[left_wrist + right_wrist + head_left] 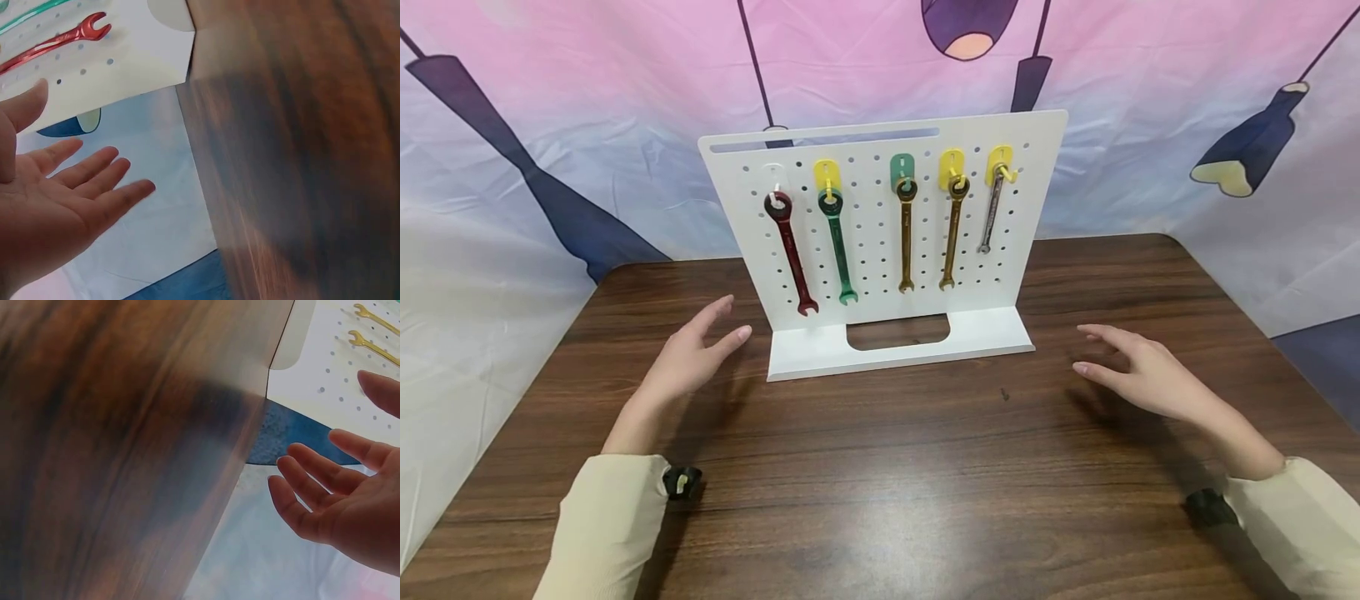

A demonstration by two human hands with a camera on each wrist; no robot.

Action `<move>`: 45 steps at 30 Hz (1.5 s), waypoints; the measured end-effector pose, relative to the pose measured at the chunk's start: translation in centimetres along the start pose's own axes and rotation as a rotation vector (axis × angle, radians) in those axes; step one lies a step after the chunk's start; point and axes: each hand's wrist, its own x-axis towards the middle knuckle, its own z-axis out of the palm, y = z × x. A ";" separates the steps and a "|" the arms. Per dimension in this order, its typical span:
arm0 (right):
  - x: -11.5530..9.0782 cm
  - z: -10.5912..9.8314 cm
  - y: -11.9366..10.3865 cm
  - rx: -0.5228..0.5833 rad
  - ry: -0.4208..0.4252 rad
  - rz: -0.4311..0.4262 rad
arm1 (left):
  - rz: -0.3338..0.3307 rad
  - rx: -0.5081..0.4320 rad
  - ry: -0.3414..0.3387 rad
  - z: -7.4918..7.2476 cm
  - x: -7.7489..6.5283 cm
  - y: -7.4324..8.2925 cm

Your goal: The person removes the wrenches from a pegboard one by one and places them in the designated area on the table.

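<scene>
A white pegboard stand (865, 242) rises from the table with several combination wrenches hung on its hooks. From left to right hang a red wrench (792, 254), a green wrench (839, 250), two gold wrenches (906, 237) and a smaller silver wrench (992, 212). My left hand (688, 358) hovers left of the stand, fingers spread and holding nothing; the left wrist view shows the red wrench (56, 47) beyond the thumb. To the right of the stand, apart from it, my right hand (1138, 371) is held with relaxed, slightly bent fingers and nothing in them.
The stand rests toward the back of a dark wooden table (880, 483). A small dark mark (1004, 394) shows on the wood before the stand's right part. Behind the table hangs a pink and blue patterned cloth (625, 125).
</scene>
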 end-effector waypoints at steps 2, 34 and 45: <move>0.0 0.0 0.0 0.002 -0.002 -0.001 | 0.005 -0.067 0.014 -0.3 0.6 0.0; 0.2 0.5 -0.7 0.055 -0.009 -0.036 | -0.042 -0.404 0.387 -3.0 6.6 5.5; 1.1 0.5 -1.4 0.051 -0.015 -0.072 | 0.017 -0.417 0.440 -3.5 7.2 6.3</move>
